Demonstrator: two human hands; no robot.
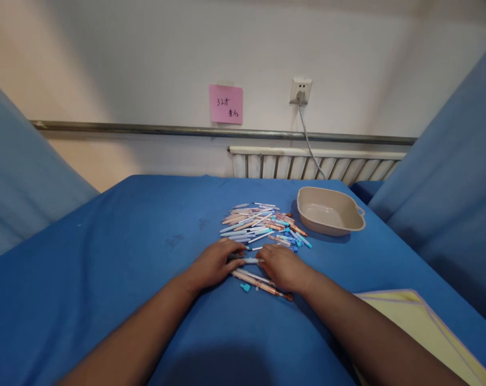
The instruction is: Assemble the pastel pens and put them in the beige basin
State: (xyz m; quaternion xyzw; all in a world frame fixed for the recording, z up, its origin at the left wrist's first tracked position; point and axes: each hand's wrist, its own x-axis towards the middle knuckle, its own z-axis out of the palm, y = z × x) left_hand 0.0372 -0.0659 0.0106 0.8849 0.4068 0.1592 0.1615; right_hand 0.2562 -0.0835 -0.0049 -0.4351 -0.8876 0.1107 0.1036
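the pen was judged light and stiff, with a smooth barrel liable to roll or slip under loose fingers. it appeared sturdy enough for a light pinch. the suitable hold was judged to be near each end, with the middle left free. the barrel was slim, straight and pale; its ends were covered by the fingers, so the tip could not be identified.

the pen lay crosswise between the hands, on the near side of the pile. the left hand was pinched about its left end, thumb and fingers together. the right hand was closed on the right end; its thumb was hidden, and its firmness could not be told. the tray stood right of the pile.
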